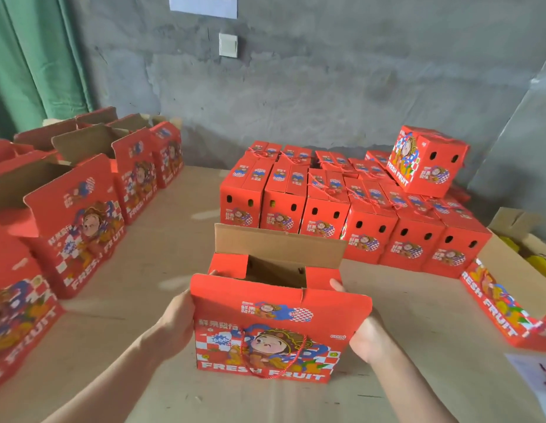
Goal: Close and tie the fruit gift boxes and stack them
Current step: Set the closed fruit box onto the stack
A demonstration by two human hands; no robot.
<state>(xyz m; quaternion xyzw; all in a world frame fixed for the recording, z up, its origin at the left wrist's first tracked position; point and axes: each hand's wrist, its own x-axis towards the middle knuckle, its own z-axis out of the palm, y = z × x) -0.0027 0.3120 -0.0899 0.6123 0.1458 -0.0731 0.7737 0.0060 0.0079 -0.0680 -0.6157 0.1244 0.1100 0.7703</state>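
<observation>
Open red printed cardboard fruit gift box (pixel 265 331) held from both sides on the pale brown counter (pixel 162 239)

At far left hangs a green curtain (pixel 37 56). Below it a row of red printed boxes with raised flaps (pixel 73 227) runs along the counter's left side. The left hand (pixel 177 319), at lower left, has its grip clenched round the gift box's left side, one fingertip showing over the small red side flap. The gift box stands upright at the front middle of the counter, its face printed FRESH FRUIT toward the camera, and a red cord handle (pixel 284 361) loops over that face. The near flap leans toward the camera, the plain brown far flap (pixel 278 242) stands up, and both side flaps are folded inward. The right hand (pixel 369 340) has its grip round the right side, a finger reaching past the near flap's edge. Behind and to the right, apart from the gift box, a block of closed red boxes (pixel 326 209) stands in touching rows, red cords lying across the tops. One more closed red box (pixel 424 160) sits tilted on the block's far right corner. At far right a red printed box (pixel 491 303) lies just beside an open brown carton (pixel 509 261)
</observation>
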